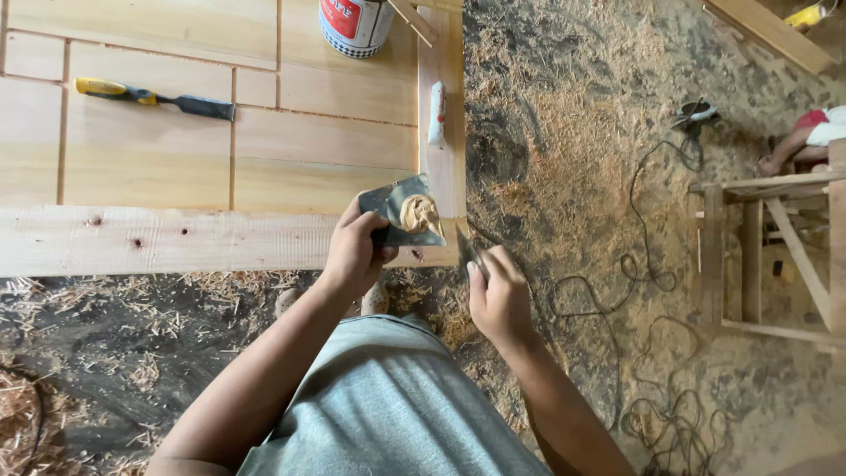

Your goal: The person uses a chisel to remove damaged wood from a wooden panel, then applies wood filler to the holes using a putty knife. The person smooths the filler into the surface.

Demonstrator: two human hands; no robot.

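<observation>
I see left hand [354,256] grasping a flat grey metal plate [407,211] with tan putty, tilted up-right. Right hand [499,295] clenches a thin scraper blade [467,249], pointing up-left at the pale wooden door frame [220,238]. Red-white can [354,25] beyond the fingers.

My arms are bare from the shoulders down, with no sleeves, watch, bracelet or gloves on either one. My left hand [352,251] and my right hand [498,295] carry no rings that I can make out. I wear a plain light grey-blue cloth garment, smooth and unprinted, with soft folds across it. Below it, the toes of one foot peek out over the sawdust
</observation>
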